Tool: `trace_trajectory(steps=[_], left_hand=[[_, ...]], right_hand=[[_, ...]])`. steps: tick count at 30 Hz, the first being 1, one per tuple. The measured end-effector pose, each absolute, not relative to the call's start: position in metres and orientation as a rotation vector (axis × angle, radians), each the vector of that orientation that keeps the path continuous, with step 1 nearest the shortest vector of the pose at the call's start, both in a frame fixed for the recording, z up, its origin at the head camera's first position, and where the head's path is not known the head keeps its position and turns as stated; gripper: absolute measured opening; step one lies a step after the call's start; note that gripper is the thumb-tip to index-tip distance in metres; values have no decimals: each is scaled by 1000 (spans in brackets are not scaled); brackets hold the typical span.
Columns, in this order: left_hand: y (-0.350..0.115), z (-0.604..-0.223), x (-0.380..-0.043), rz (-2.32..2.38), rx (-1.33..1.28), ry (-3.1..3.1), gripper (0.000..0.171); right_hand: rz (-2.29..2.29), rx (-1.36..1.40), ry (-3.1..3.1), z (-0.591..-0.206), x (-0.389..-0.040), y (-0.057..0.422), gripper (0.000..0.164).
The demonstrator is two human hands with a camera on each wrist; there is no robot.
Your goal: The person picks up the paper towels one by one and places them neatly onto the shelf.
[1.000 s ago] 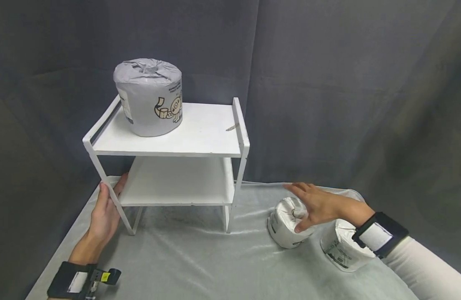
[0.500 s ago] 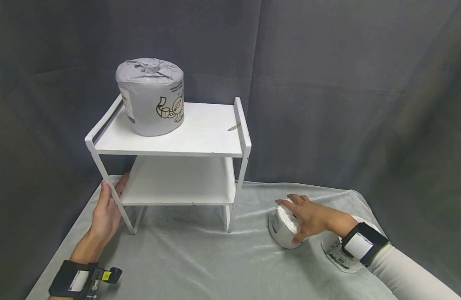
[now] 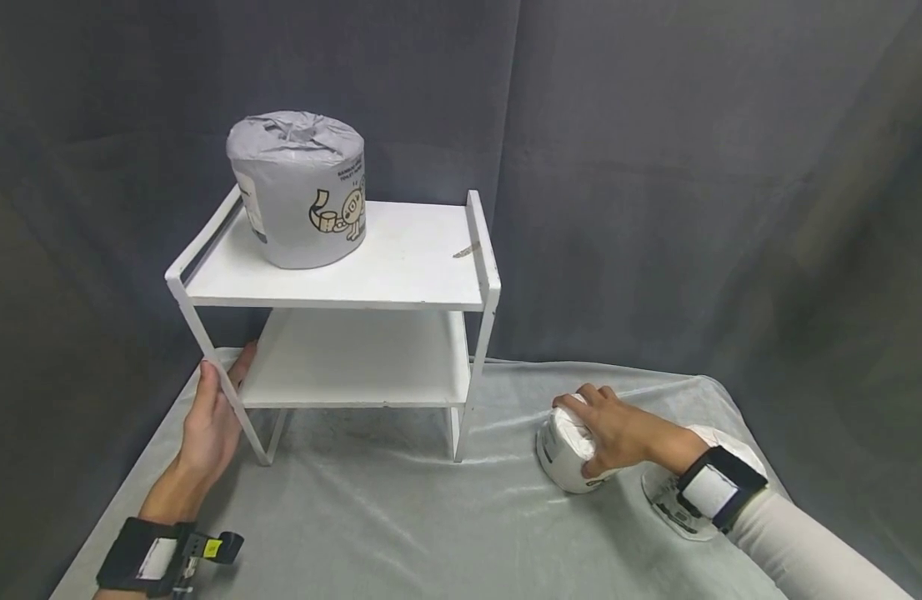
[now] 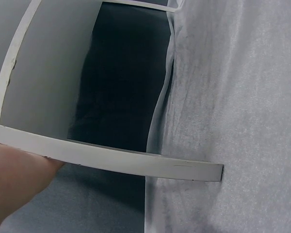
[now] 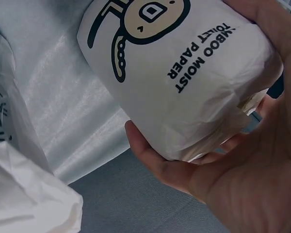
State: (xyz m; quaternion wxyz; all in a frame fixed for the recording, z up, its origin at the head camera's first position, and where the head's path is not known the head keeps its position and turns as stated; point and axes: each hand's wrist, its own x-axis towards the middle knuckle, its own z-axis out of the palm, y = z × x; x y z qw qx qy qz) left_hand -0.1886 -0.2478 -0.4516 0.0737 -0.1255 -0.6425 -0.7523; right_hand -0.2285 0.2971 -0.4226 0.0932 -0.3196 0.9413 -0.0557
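Observation:
My right hand (image 3: 614,429) grips a paper-wrapped toilet paper roll (image 3: 558,454) from above, thumb on the near side and fingers over the far side. In the right wrist view the roll (image 5: 184,82) fills the palm side, its cartoon and lettering showing. My left hand (image 3: 212,429) rests against the left side of a white two-tier shelf (image 3: 423,258), thumb up by the front leg and fingers reaching back straight. From the left wrist, part of that hand (image 4: 19,177) shows beside the shelf's leg (image 4: 126,160). Another wrapped roll (image 3: 299,192) stands on the top tier's left half.
A further wrapped roll (image 3: 674,500) stands to the right, partly hidden under my right wrist. Grey cloth (image 3: 401,517) covers the table, and a dark curtain (image 3: 626,183) hangs behind. The shelf's lower tier (image 3: 356,358) lies beneath the top one.
My right hand has come down and to the left onto the nearer roll, its fingers closing round the top. The left hand and the shelf stay in place.

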Motion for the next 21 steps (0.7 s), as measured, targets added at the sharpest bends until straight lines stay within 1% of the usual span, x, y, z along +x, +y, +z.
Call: trace_trajectory(steps=[21], left_hand=[[-248,-454,-189,-2266,-379,-1921,64]], right_hand=[[-159,-944,2776,-416,-225,296,93]])
